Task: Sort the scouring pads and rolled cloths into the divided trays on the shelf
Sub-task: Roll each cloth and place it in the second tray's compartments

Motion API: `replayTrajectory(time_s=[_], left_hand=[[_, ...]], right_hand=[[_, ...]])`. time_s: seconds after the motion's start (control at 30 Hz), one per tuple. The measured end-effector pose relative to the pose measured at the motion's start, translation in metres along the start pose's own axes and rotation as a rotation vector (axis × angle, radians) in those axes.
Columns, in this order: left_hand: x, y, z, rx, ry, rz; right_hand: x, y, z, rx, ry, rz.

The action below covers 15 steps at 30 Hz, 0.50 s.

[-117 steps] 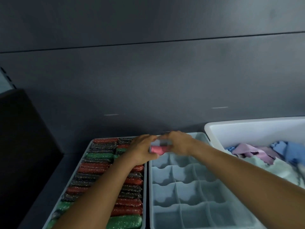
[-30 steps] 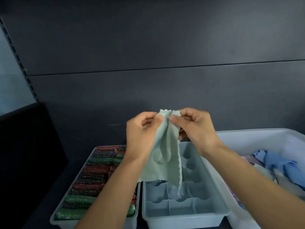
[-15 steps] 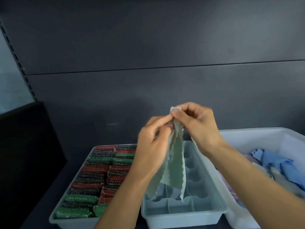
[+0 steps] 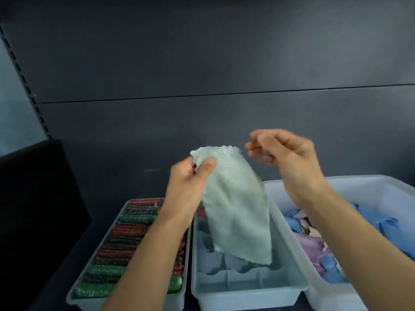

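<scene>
Retail shelving bay, shop or stockroom. Dark panelled back wall (image 4: 224, 52) was edged by a slotted upright (image 4: 22, 81). Stock stood side by side: a tray (image 4: 89, 303) of uniform scouring pads (image 4: 125, 230), a divided tray (image 4: 247, 295), and a bin (image 4: 336, 179) of loose cloths (image 4: 314, 245).

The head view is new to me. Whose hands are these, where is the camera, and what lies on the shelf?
No machine here: a person works with bare hands, and the camera sits on the person's head, looking down. The left hand pinches a pale green cloth that hangs over the divided tray. The right hand is beside the cloth's top edge; blur hides whether it touches. At left, a second tray holds red, green and black pads. At right, a bin holds loose cloths.
</scene>
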State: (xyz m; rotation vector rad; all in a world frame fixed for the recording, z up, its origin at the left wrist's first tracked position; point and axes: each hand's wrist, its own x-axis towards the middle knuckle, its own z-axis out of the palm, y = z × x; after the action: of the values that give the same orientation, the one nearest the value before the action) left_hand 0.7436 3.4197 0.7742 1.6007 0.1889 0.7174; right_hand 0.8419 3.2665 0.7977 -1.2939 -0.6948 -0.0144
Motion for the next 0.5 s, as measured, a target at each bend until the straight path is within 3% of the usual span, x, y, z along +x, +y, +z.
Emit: replayTrajectory(time_s=[0.07, 0.23, 0.33, 0.5], left_hand=[[0.003, 0.004, -0.006, 0.027, -0.062, 0.033], [0.007, 0.006, -0.015, -0.022, -0.184, 0.046], [0.007, 0.006, -0.015, -0.051, -0.211, 0.044], [0.005, 0.000, -0.016, -0.073, -0.197, 0.055]], right_hand=[[0.002, 0.005, -0.016, -0.097, 0.027, -0.010], [-0.002, 0.013, -0.030, -0.069, -0.310, 0.245], [-0.008, 0.016, -0.020, -0.010, -0.423, 0.357], [-0.011, 0.020, -0.004, 0.156, -0.264, 0.390]])
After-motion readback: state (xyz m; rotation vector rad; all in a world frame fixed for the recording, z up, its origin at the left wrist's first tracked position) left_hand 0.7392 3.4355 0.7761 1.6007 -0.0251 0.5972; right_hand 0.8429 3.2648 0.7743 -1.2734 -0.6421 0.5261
